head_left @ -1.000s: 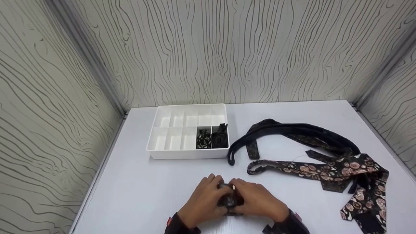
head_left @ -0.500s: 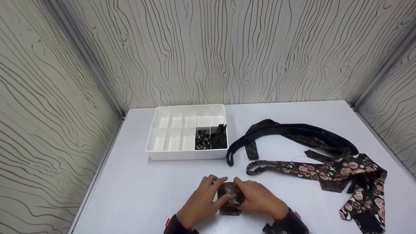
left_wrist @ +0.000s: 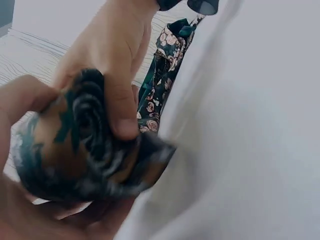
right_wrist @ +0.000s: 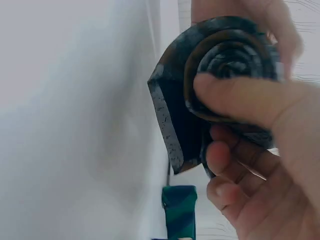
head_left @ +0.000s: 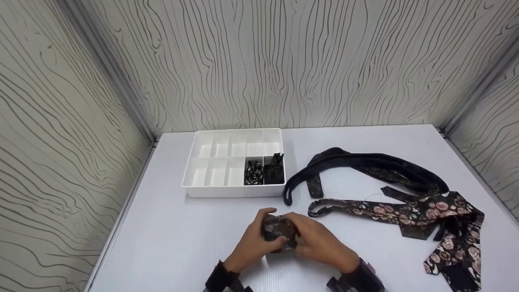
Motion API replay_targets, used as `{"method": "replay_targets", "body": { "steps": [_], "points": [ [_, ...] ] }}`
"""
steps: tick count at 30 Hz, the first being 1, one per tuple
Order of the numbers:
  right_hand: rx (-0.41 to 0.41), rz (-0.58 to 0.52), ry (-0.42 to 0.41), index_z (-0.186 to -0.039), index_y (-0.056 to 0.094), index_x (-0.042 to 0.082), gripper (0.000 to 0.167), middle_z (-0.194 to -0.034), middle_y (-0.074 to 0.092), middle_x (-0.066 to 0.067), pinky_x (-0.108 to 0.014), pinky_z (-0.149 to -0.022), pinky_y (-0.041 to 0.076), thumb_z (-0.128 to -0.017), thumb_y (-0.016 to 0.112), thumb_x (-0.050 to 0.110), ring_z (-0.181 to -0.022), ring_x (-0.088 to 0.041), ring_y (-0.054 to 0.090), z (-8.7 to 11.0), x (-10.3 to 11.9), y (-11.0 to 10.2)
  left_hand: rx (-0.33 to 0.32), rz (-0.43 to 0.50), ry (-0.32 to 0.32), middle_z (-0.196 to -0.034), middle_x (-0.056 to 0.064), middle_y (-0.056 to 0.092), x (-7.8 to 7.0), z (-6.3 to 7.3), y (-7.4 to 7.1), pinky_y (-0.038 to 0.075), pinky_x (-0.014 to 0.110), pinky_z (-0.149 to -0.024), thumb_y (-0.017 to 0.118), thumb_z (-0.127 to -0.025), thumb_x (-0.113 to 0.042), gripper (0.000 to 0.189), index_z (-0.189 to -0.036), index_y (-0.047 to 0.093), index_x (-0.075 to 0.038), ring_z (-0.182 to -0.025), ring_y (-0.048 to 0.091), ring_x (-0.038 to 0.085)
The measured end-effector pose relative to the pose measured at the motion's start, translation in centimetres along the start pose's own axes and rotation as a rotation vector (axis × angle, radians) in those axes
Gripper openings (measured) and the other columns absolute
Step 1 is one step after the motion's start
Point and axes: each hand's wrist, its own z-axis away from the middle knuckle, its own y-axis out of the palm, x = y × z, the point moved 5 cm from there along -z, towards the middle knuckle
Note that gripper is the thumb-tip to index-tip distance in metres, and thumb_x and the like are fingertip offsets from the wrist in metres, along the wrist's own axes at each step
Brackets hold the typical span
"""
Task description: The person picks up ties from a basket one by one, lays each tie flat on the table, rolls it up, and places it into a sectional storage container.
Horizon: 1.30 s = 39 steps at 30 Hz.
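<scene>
I have the rolled tie (head_left: pixel 279 232) between both hands, low over the counter (head_left: pixel 162 235), towards 6 o'clock on my head view; whether it touches the surface I cannot tell. The left hand (head_left: pixel 254 239) grips it from the 9 o'clock side, thumb and fingers bent round it. The right hand (head_left: pixel 321 243) grips from 3 o'clock; my right wrist view puts its thumb on the face of the coil and its fingers curled beneath. There I also see a loose end standing out from the coil at about 8 o'clock. My left wrist view of the coil is blurred.

At 11 o'clock from the hands sits the white divided tray (head_left: pixel 231 192). Its two near compartments at the 3 o'clock end hold a patterned roll (head_left: pixel 254 174) and a black roll (head_left: pixel 274 173), side by side. A navy tie (head_left: pixel 377 160) arcs across the counter at 1 to 2 o'clock, and a floral tie (head_left: pixel 442 209) lies bunched towards 3 o'clock.
</scene>
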Motion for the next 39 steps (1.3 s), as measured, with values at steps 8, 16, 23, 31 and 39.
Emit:
{"method": "replay_targets", "body": {
  "steps": [8,16,23,31,39],
  "points": [
    [-0.092,0.101,0.062,-0.158,0.047,0.01,0.099,-0.153,0.052,-0.012,-0.057,-0.115,0.046,-0.076,0.094,0.04,-0.14,-0.03,0.05,-0.4,-1.0,-0.1,-0.077,-0.038,0.103,-0.137,0.009,0.068,0.4,-0.7,-1.2,0.048,0.047,-0.113,0.085,-0.079,-0.012,0.079,-0.15,0.05,-0.005,-0.126,0.065,0.025],
    [-0.031,-0.101,0.111,-0.145,0.057,0.01,0.069,-0.139,0.065,-0.002,-0.049,-0.11,0.054,-0.084,0.089,0.013,-0.129,-0.024,0.065,-0.3,-1.0,1.3,-0.03,-0.145,0.115,-0.139,0.009,0.066,0.7,-0.6,-0.8,0.047,0.048,-0.117,0.088,-0.079,-0.016,0.073,-0.144,0.057,-0.008,-0.131,0.063,0.026],
    [-0.016,-0.163,0.159,-0.148,0.054,0.011,0.066,-0.139,0.064,-0.004,-0.046,-0.105,0.056,-0.089,0.085,0.016,-0.125,-0.025,0.065,-0.9,-1.5,1.1,-0.106,-0.176,0.141,-0.124,-0.001,0.074,0.1,-0.8,-2.2,0.053,0.041,-0.107,0.094,-0.075,-0.018,0.059,-0.128,0.068,-0.017,-0.117,0.069,0.017],
    [-0.085,-0.253,0.273,-0.149,0.05,0.003,0.061,-0.135,0.064,-0.013,-0.038,-0.093,0.057,-0.098,0.078,0.023,-0.113,-0.028,0.066,-3.1,-3.4,0.0,-0.382,-0.103,0.097,-0.122,0.004,0.074,-1.9,-3.0,-7.7,0.053,0.052,-0.107,0.093,-0.073,-0.013,0.057,-0.123,0.066,-0.016,-0.118,0.07,0.027],
    [-0.217,-0.234,0.495,-0.149,0.048,-0.003,0.063,-0.135,0.058,-0.018,-0.036,-0.085,0.055,-0.101,0.074,0.029,-0.103,-0.027,0.064,-7.3,-5.9,-0.1,-0.684,-0.085,0.076,-0.121,0.015,0.073,-2.9,-6.1,-13.1,0.055,0.053,-0.102,0.091,-0.074,-0.01,0.051,-0.118,0.065,-0.008,-0.114,0.071,0.034]
  ]
}}
